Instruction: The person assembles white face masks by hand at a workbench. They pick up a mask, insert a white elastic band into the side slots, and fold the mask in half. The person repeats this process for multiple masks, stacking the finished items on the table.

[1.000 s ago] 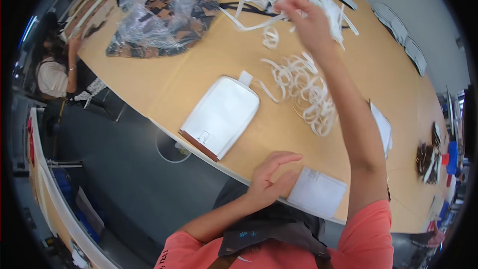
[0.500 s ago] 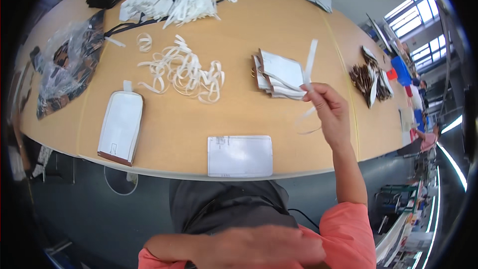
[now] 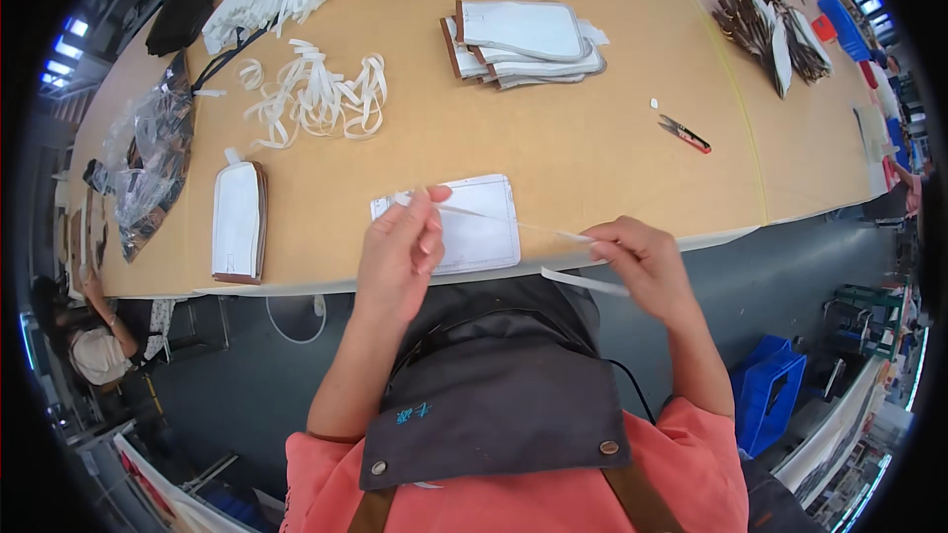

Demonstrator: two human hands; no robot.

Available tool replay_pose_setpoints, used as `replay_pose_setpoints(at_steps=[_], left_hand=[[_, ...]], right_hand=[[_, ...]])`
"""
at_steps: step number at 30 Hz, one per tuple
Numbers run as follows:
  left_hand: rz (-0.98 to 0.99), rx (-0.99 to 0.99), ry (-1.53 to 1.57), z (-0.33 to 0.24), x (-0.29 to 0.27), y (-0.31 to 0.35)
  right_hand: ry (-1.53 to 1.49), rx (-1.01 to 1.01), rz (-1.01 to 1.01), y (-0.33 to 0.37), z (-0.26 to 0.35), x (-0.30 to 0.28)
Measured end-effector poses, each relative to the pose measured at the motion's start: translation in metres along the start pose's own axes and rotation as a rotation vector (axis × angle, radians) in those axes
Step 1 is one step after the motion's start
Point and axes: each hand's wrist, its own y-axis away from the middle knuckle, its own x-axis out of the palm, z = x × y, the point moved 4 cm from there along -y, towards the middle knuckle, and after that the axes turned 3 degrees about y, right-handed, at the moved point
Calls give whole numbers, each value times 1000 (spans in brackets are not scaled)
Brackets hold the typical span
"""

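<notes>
White strip [image 3: 474, 212] stretched b/w both hands, approx straight, over white rect. panel [image 3: 497, 195] at near edge of table [image 3: 612, 168]. L hand [image 3: 400, 247] pinching strip near one end, above panel. R hand [image 3: 642, 262] gripping it further along, right of panel; loose tail hangs below R hand. Tangled strips [image 3: 321, 99] up-left, stack of white/brown pcs [image 3: 523, 32] beyond panel, red/blk snips [image 3: 684, 134] on table up-right.

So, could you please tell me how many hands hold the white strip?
2: the left hand, overlapping the white card, and the right hand, right of that card. Neither is hidden.
</notes>
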Motion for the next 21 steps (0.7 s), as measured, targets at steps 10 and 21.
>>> replay_pose_setpoints(at_steps=[10, 21], left_hand=[[-68, 88, -247, 37, -4, -22], [109, 427, -824, 20, 7, 4]], right_hand=[[726, 16, -36, 23, -29, -53], [-130, -83, 17, -29, 4, 56]])
